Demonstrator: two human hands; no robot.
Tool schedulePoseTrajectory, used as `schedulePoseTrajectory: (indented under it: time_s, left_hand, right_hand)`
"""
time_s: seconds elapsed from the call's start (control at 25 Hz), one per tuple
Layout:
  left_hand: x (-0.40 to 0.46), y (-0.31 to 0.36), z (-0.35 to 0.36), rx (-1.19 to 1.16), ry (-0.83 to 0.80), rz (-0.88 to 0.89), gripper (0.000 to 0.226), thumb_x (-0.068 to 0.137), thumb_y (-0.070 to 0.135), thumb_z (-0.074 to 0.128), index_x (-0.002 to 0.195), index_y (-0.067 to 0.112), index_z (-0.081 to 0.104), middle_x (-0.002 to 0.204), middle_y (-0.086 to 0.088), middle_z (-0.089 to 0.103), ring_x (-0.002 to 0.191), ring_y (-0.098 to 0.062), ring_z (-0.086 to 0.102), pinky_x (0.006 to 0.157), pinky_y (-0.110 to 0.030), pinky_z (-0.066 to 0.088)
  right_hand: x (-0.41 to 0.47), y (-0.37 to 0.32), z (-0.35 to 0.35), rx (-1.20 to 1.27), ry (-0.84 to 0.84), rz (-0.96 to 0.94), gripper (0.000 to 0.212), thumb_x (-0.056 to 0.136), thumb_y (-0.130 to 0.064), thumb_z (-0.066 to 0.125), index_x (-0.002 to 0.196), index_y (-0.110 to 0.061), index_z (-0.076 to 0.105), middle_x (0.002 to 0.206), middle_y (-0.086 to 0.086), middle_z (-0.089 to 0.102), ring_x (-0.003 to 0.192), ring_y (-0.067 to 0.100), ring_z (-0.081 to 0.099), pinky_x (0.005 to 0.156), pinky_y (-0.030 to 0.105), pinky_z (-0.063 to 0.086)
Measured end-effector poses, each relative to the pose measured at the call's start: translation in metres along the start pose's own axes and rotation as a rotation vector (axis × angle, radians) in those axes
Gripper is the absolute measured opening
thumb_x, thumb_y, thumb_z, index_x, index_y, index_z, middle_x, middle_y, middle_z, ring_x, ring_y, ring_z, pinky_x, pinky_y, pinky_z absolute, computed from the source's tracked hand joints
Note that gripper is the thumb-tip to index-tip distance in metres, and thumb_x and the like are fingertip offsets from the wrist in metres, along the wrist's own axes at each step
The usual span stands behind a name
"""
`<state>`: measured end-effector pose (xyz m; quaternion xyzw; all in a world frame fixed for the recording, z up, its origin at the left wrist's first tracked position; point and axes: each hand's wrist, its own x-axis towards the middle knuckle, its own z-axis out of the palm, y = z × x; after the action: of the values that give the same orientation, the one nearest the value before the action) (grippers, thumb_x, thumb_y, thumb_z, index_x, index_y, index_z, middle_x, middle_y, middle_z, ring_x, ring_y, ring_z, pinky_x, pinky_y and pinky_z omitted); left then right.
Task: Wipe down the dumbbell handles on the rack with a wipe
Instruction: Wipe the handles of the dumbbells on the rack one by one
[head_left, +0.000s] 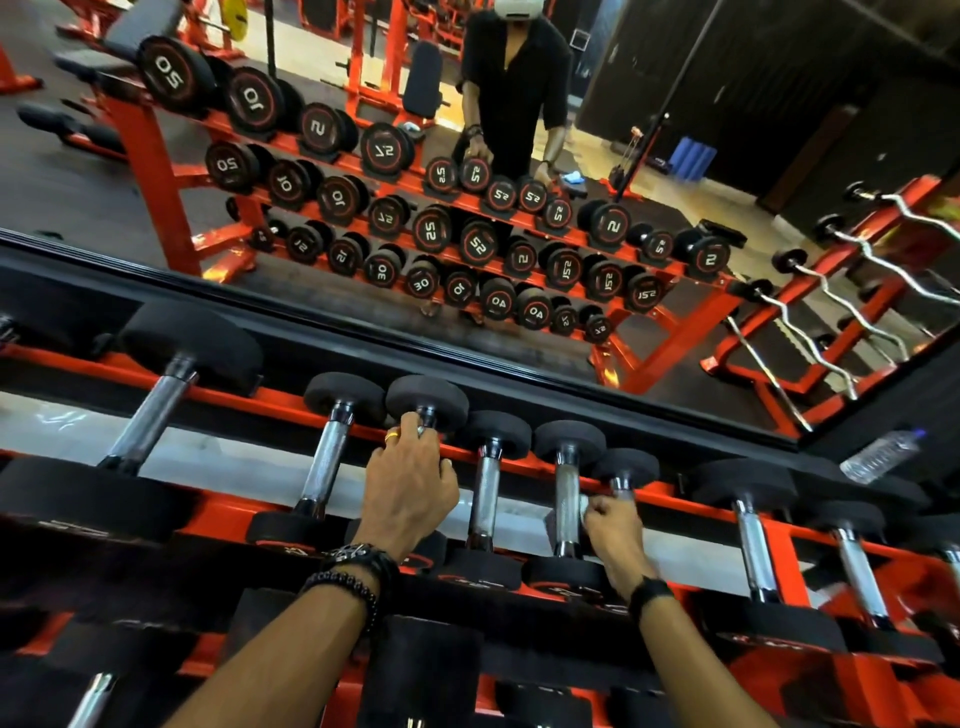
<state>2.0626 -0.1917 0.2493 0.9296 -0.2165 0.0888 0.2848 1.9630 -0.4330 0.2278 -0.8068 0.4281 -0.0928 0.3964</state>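
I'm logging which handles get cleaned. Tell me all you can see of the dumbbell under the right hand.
The small dumbbell lies on the top tier of the orange rack, handle pointing toward the mirror. Its far head is round, matte black, rubbery. The short knurled metal handle is mostly hidden by the right hand, which grips it with a pale wipe. The near head is hidden.

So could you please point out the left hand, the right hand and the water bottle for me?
left hand (410, 488), head view, back of the hand.
right hand (613, 530), head view, knuckles.
water bottle (878, 457), head view, clear ribbed body.
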Motion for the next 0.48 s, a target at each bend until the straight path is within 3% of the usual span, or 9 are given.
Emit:
schedulePoseTrajectory:
  time_s: [0.08, 0.12, 0.2, 0.28, 0.36, 0.48]
  left_hand:
    - [0.001, -0.001, 0.001, 0.045, -0.013, 0.001, 0.016, 0.091, 0.033, 0.058, 0.091, 0.017, 0.053, 0.116, -0.002, 0.042, 0.084, -0.012, 0.049, 0.076, -0.028, 0.054]
    - [0.001, 0.000, 0.001, 0.046, -0.017, 0.002, 0.016, 0.091, 0.032, 0.058, 0.092, 0.017, 0.054, 0.117, -0.002, 0.042, 0.085, -0.012, 0.049, 0.077, -0.028, 0.054]
    - [0.000, 0.000, 0.001, 0.026, -0.011, 0.000, 0.014, 0.091, 0.030, 0.058, 0.092, 0.017, 0.054, 0.116, -0.002, 0.043, 0.084, -0.012, 0.048, 0.076, -0.028, 0.053]
    - [0.000, 0.000, -0.001, 0.011, -0.005, -0.002, 0.013, 0.090, 0.029, 0.058, 0.093, 0.017, 0.054, 0.115, -0.001, 0.044, 0.084, -0.012, 0.048, 0.076, -0.028, 0.053]
    - [0.000, -0.001, -0.001, 0.015, -0.010, -0.003, 0.013, 0.091, 0.029, 0.058, 0.094, 0.017, 0.054, 0.116, -0.001, 0.043, 0.086, -0.012, 0.049, 0.078, -0.027, 0.052]
    - [0.001, 0.000, 0.001, 0.034, -0.016, -0.001, 0.015, 0.092, 0.030, 0.056, 0.095, 0.016, 0.054, 0.118, -0.002, 0.042, 0.088, -0.013, 0.050, 0.079, -0.026, 0.050]
  right_hand:
    - [0.001, 0.007, -0.007, 0.077, -0.172, 0.062, 0.040, 0.085, 0.015, 0.046, 0.056, -0.008, 0.060, 0.061, 0.015, 0.058, 0.055, 0.025, 0.053, 0.051, 0.029, 0.043]
    - [0.008, -0.001, -0.009, 0.139, -0.192, 0.101, 0.033, 0.086, 0.015, 0.045, 0.066, -0.003, 0.064, 0.068, 0.020, 0.065, 0.060, 0.031, 0.060, 0.054, 0.031, 0.051]
    - [0.032, -0.017, -0.007, 0.293, -0.119, 0.149, 0.016, 0.088, 0.010, 0.050, 0.086, 0.010, 0.066, 0.087, 0.030, 0.070, 0.077, 0.041, 0.069, 0.065, 0.051, 0.060]
    - [0.043, -0.030, -0.002, 0.395, -0.047, 0.158, 0.015, 0.088, 0.004, 0.055, 0.092, 0.014, 0.065, 0.098, 0.035, 0.067, 0.083, 0.042, 0.068, 0.072, 0.064, 0.055]
    - [0.030, -0.028, -0.005, 0.408, -0.090, 0.148, 0.018, 0.089, 0.002, 0.053, 0.095, 0.016, 0.063, 0.098, 0.038, 0.065, 0.084, 0.042, 0.068, 0.078, 0.065, 0.054]
    - [-0.016, -0.016, -0.026, 0.391, -0.317, 0.136, 0.020, 0.089, 0.004, 0.042, 0.105, 0.012, 0.051, 0.095, 0.036, 0.067, 0.088, 0.040, 0.068, 0.085, 0.056, 0.055]
